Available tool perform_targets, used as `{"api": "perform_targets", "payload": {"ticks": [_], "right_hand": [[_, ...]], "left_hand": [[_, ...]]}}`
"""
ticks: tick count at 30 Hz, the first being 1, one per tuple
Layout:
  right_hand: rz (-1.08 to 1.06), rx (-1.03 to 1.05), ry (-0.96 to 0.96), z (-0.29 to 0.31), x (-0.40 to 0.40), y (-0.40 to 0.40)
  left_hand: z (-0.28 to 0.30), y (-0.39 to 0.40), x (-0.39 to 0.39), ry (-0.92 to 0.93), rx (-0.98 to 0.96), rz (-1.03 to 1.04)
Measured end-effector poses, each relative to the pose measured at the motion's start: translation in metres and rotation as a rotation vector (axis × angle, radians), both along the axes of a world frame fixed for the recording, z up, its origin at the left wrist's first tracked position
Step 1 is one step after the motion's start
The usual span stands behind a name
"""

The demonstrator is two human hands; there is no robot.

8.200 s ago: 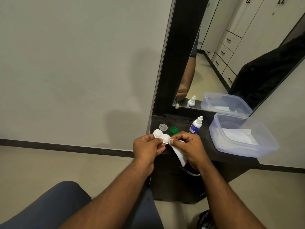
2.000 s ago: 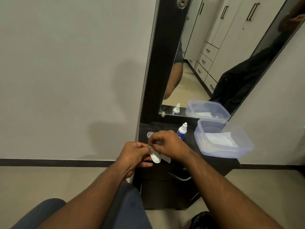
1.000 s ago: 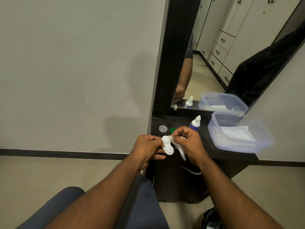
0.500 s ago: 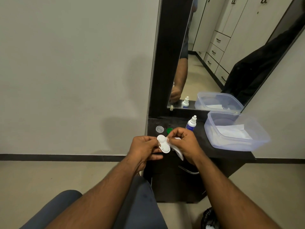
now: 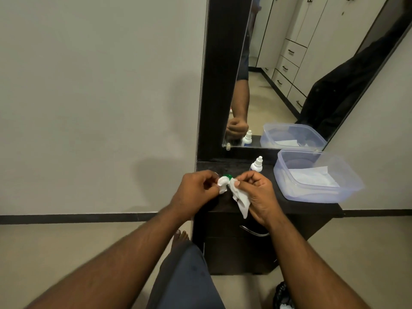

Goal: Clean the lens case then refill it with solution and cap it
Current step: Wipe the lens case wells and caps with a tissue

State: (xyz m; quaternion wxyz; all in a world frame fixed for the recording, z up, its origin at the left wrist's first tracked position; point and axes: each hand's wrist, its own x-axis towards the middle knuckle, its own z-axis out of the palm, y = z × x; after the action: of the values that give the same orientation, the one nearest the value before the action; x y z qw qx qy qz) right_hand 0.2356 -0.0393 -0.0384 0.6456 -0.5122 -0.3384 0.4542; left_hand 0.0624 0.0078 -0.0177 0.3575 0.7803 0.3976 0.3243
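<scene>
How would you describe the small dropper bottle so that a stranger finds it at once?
Look at the dark cabinet top below the mirror. The solution bottle stands upright there, left of the clear plastic tub, behind the right hand. It alone has a white nozzle cap and blue label.

No text, brand, number or sign can be read anywhere in this view. The small white dropper bottle with a blue label (image 5: 256,166), standing on the dark wooden dresser top (image 5: 312,206), shows only a patch of blue; any print on it is too small and blurred to make out. The same bottle's reflection in the mirror is equally unreadable. The clear plastic tub (image 5: 316,175) beside it and the folded white paper inside it carry no visible print.
</scene>
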Motion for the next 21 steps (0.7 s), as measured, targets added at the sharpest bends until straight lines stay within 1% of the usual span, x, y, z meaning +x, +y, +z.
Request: {"api": "perform_targets", "payload": {"ticks": [3, 6, 8, 12, 16, 18, 21], "right_hand": [[0.060, -0.003, -0.037, -0.003, 0.003, 0.000], [0.110, -0.022, -0.170, -0.001, 0.003, 0.000], [0.151, -0.039, -0.217, 0.000, 0.002, -0.001], [0.178, -0.050, -0.207, 0.003, 0.002, -0.001], [0.150, -0.039, -0.184, 0.004, -0.001, -0.002], [0.117, -0.026, -0.166, 0.006, -0.002, -0.003], [0.068, -0.009, -0.146, 0.010, -0.003, -0.006]], "left_hand": [[-0.004, 0.012, -0.004, 0.122, 0.145, -0.131], [-0.003, 0.019, -0.005, 0.180, 0.175, -0.194], [-0.002, 0.022, -0.006, 0.207, 0.168, -0.209], [-0.005, 0.024, -0.008, 0.188, 0.095, -0.154], [-0.008, 0.020, -0.007, 0.145, 0.089, -0.078], [-0.008, 0.016, -0.007, 0.100, 0.105, -0.007], [-0.007, 0.006, -0.005, 0.055, 0.201, 0.118]]}}
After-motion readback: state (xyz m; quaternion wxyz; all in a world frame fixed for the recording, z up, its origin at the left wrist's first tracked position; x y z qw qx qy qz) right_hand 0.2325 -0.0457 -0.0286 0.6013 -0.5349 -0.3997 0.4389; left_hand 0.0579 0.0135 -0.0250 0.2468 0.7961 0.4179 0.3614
